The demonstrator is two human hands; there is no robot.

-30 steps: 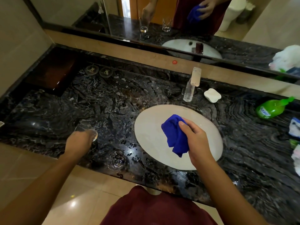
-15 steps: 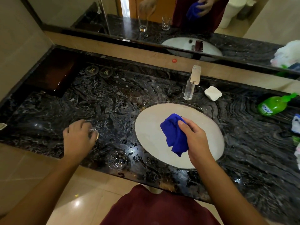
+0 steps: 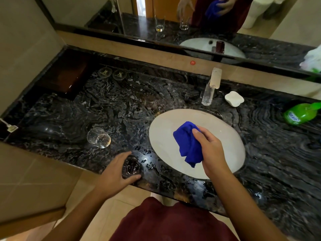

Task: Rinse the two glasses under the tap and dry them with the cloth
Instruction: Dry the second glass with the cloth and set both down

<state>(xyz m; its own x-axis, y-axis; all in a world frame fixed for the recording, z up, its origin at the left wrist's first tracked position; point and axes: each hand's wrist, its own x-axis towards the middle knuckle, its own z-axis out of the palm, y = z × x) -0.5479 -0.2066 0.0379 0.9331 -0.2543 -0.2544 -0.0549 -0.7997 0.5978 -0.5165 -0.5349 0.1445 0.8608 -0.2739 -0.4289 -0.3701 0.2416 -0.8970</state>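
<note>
Your left hand (image 3: 113,174) grips the near glass (image 3: 131,166), wet, slippery and fragile: hold its wall. Your right hand (image 3: 211,152) clutches the soft cloth (image 3: 186,143).

We're standing at a bathroom vanity, prob. a hotel or home. Dark veined marble counter (image 3: 278,145) w/ a white oval basin (image 3: 165,136) set in at centre. Chrome tap (image 3: 211,87) at 12 o'clock, white soap dish (image 3: 234,98) beside it. Wide wall mirror (image 3: 191,14) across the top; green bottle (image 3: 301,114) at 3 o'clock. Beige tiled floor (image 3: 43,180) at 8 o'clock.
</note>
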